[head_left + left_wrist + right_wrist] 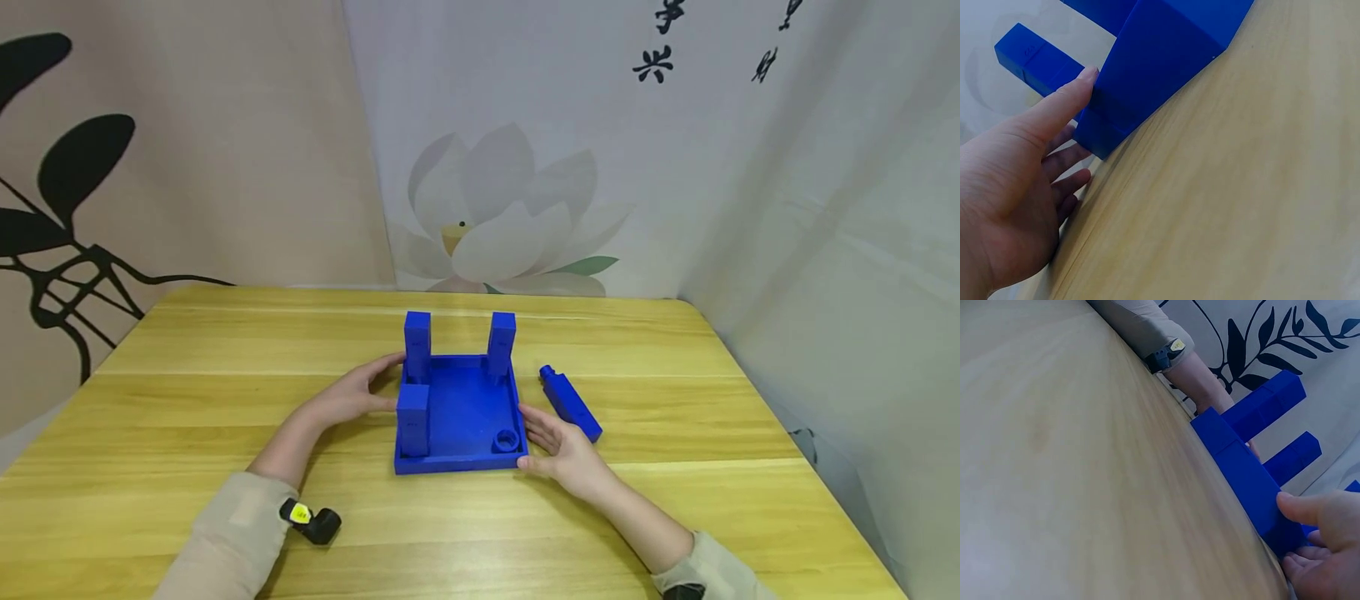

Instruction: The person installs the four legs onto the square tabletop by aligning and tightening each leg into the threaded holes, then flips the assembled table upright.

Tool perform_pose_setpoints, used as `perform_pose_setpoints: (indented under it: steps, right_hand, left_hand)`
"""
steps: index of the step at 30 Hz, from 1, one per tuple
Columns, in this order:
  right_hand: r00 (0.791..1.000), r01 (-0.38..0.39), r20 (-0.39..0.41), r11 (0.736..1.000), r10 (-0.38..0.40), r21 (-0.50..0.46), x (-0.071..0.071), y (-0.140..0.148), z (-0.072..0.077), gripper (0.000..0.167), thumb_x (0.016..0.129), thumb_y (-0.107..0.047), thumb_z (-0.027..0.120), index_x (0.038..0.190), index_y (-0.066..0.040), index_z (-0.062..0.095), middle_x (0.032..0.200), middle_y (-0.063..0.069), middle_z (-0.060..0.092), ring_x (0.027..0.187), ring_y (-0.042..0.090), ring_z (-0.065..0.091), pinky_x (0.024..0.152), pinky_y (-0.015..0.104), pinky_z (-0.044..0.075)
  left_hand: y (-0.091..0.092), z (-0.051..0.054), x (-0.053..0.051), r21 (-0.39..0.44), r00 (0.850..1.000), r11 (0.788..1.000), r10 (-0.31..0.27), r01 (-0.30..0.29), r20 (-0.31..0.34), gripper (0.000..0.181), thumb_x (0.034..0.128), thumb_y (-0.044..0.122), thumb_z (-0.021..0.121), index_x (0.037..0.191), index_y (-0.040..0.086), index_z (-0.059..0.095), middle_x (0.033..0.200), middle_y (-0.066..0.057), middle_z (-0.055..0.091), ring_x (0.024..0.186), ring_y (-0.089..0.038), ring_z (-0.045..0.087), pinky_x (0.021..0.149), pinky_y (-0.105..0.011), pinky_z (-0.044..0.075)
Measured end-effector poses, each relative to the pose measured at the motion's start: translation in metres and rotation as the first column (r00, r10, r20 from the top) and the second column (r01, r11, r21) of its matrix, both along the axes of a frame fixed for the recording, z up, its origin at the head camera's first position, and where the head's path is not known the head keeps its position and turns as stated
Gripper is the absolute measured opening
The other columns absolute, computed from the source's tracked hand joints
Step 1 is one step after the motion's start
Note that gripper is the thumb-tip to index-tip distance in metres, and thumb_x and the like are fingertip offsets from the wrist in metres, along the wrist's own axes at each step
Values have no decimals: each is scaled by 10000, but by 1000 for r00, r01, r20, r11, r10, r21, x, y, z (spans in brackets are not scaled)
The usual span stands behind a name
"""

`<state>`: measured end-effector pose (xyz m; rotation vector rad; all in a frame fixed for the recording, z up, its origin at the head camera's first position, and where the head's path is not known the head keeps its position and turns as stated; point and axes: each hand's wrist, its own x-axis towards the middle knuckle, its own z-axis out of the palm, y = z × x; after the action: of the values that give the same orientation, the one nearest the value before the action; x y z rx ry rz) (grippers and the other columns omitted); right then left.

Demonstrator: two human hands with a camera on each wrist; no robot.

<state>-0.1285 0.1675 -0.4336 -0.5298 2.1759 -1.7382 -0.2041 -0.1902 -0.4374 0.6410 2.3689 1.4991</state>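
Note:
A blue model table (pixel 465 417) lies upturned, its rimmed tabletop down and three square legs standing up, among them the near left leg (pixel 413 421). At its near right corner is a bare round socket (pixel 506 441). My left hand (pixel 348 396) holds the left side, thumb on the wall and fingers at the far corner. My right hand (pixel 566 457) grips the near right corner, thumb at the front, fingers along the side; some fingertips are hidden. Beyond that hand lies a loose blue leg (pixel 572 404) with a round, threaded-looking end.
The wooden table (pixel 225 358) extends around the blue piece. Behind it hangs a cloth backdrop (pixel 510 208) with a printed lotus, and a pale curtain (pixel 840 250) stands on the right. A black wrist camera (pixel 318 525) juts from the left sleeve.

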Motion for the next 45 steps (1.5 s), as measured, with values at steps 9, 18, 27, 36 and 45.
perform_pose_setpoints:
  steps: [9,18,27,36,45]
  right_hand:
    - [1000,17,-7,1000,-17,-17,-4,-1,-4,691,849,36,689,1447,49,342,1429,250,401,1311,357,391,1038,360,361]
    - [999,41,-14,999,-42,-6,-9,-4,-6,608,902,39,617,1448,40,349,1427,249,405,1313,353,389,1030,350,370]
    - [994,82,-74,997,-80,16,-14,-8,-7,516,928,32,577,1417,36,410,1416,207,441,1296,310,425,1010,303,391]
    - [986,140,-93,990,-139,8,-21,-15,-9,453,926,9,596,1364,39,486,1368,196,499,1264,320,464,999,341,409]
    - [960,256,-127,967,-251,19,-27,-24,-6,369,897,36,626,1263,55,582,1253,182,597,1179,308,547,943,329,462]
  left_hand:
    - [-1,0,1,-28,999,999,35,-35,7,852,851,222,745,1499,-5,239,1504,-235,279,1390,-409,197,1111,-518,176]
    - [-2,2,6,-83,997,994,69,-70,-15,967,796,330,791,1484,-49,226,1502,-263,244,1374,-447,203,1097,-541,199]
    - [-9,3,13,-102,993,988,114,-116,-23,915,783,352,798,1449,-33,303,1480,-232,300,1382,-423,198,1093,-566,186]
    - [-15,6,22,-89,991,989,125,-121,36,996,794,343,791,1463,-90,194,1503,-303,206,1379,-478,140,1086,-589,169]
    - [-22,4,30,-55,991,989,136,-135,13,847,832,310,761,1439,-45,288,1460,-279,325,1359,-462,233,1054,-604,245]
